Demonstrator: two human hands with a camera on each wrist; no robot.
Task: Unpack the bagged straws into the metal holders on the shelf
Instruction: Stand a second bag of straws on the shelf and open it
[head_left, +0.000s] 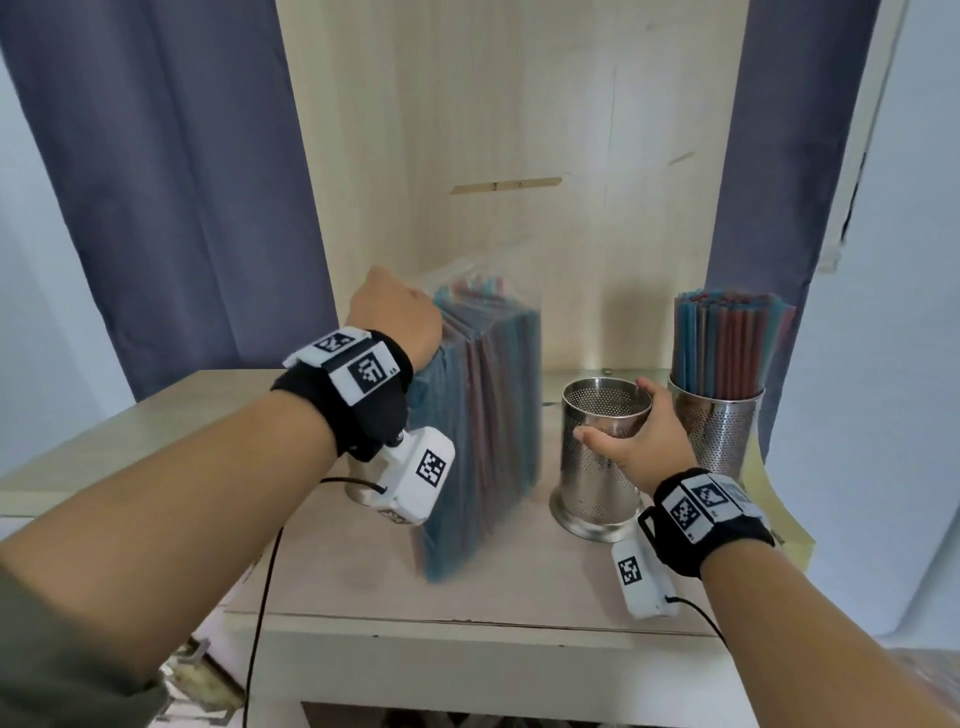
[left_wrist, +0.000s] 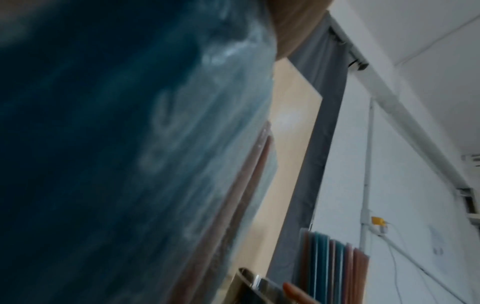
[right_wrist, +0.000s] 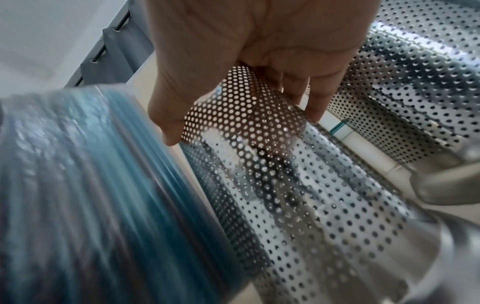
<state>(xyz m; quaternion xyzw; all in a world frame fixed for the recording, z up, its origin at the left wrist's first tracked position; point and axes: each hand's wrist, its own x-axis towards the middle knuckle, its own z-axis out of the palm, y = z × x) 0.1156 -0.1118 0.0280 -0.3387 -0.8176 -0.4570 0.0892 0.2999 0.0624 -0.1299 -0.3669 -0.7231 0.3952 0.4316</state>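
Note:
A clear bag of blue and red straws (head_left: 483, 415) stands upright on the wooden shelf (head_left: 363, 582), blurred. My left hand (head_left: 395, 312) grips the bag at its top left; the fingers are hidden behind it. In the left wrist view the bag (left_wrist: 130, 144) fills the left side. My right hand (head_left: 628, 436) grips the rim of an empty perforated metal holder (head_left: 592, 467) just right of the bag, thumb in front, fingers over the far rim. The right wrist view shows this hand (right_wrist: 246, 61) on the holder (right_wrist: 285, 185), the bag (right_wrist: 78, 185) close beside it.
A second metal holder (head_left: 719, 426), packed with upright straws (head_left: 727, 338), stands just right of the empty one. The shelf's back panel (head_left: 519, 130) rises behind, with grey-blue curtains (head_left: 182, 182) on both sides. A black cable (head_left: 260, 597) hangs over the shelf's front edge.

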